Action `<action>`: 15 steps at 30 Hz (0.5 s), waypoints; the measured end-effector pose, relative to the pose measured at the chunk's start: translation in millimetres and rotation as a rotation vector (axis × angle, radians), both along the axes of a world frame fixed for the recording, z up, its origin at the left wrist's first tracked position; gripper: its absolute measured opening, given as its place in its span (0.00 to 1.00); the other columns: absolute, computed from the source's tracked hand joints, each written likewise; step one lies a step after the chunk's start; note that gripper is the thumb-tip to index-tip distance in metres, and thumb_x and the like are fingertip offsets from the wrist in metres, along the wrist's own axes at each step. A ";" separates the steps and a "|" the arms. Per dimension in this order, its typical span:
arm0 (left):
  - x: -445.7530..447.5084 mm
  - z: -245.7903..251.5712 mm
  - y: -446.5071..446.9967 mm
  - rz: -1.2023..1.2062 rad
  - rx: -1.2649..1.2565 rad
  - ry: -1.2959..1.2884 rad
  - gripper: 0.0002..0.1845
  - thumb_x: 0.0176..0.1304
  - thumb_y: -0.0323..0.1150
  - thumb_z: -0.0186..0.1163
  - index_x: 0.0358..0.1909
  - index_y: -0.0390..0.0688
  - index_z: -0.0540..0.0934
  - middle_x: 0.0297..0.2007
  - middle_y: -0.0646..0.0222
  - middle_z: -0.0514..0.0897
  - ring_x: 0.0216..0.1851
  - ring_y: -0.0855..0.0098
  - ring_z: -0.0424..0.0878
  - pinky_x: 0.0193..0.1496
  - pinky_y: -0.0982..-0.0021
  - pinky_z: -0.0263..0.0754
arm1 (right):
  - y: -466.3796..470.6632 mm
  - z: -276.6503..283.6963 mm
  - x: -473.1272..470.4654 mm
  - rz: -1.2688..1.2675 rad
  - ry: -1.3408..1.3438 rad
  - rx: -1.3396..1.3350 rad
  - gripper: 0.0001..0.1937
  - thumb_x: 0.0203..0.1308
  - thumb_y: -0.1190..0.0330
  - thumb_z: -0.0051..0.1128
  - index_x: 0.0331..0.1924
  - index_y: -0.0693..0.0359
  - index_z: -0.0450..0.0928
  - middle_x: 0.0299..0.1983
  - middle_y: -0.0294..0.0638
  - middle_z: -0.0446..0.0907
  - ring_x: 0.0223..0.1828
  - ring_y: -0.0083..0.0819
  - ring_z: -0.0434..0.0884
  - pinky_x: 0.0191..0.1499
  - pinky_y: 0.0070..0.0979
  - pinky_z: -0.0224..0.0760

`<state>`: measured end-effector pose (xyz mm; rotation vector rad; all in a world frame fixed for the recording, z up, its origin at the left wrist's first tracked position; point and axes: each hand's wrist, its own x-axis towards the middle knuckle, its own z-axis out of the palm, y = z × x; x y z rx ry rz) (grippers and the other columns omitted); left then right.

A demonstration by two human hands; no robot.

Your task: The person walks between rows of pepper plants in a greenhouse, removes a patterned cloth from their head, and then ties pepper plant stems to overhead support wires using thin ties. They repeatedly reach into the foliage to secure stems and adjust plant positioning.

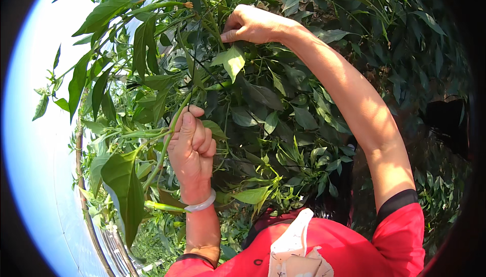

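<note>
Tall pepper plants with long green leaves rise in front of me. My left hand, with a pale bangle at its wrist, is closed around a green pepper stem; a thin dark string runs up from its fingertips. Higher up, my right hand reaches into the foliage, thumb and fingers pinched at another stem; what lies inside the pinch is hidden. Near the bangle hangs a slender green pepper. Another long pepper with a dried brown tip is at the upper left of my right hand.
Dense shaded pepper foliage spreads below and beyond my right arm. Dark strings cross between the stems. At the left stand a curved pole and translucent plastic sheeting. A black object lies at the far right.
</note>
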<state>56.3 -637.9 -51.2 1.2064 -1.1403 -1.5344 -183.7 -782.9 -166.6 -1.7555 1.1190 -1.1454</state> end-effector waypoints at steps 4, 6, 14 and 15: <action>-1.2 -1.9 -1.2 0.021 -0.005 -0.022 0.11 0.76 0.36 0.54 0.46 0.38 0.76 0.16 0.83 0.56 0.15 0.87 0.46 0.16 0.81 0.39 | 0.4 2.2 -0.5 0.031 0.048 -0.027 0.22 0.61 0.53 0.64 0.39 0.69 0.86 0.27 0.46 0.84 0.30 0.31 0.81 0.37 0.32 0.74; -0.9 -1.8 -1.7 0.002 -0.011 -0.016 0.11 0.77 0.36 0.54 0.46 0.38 0.76 0.16 0.83 0.56 0.15 0.87 0.46 0.16 0.81 0.40 | 1.3 2.3 0.6 0.011 0.076 -0.040 0.22 0.61 0.53 0.63 0.38 0.68 0.86 0.26 0.47 0.84 0.28 0.33 0.81 0.36 0.32 0.74; -1.8 -0.7 -3.6 0.009 -0.006 0.005 0.11 0.77 0.36 0.54 0.47 0.37 0.77 0.17 0.83 0.56 0.15 0.87 0.47 0.16 0.81 0.41 | 8.0 8.6 1.0 -0.015 0.130 -0.062 0.22 0.63 0.52 0.59 0.37 0.69 0.84 0.24 0.50 0.80 0.27 0.37 0.79 0.35 0.36 0.72; -1.0 -1.2 -3.7 0.008 -0.006 0.008 0.11 0.77 0.36 0.54 0.47 0.37 0.77 0.17 0.83 0.56 0.15 0.87 0.47 0.16 0.80 0.41 | 9.2 12.4 -1.6 0.006 0.142 -0.031 0.22 0.64 0.53 0.59 0.38 0.69 0.83 0.25 0.50 0.80 0.28 0.38 0.79 0.36 0.36 0.72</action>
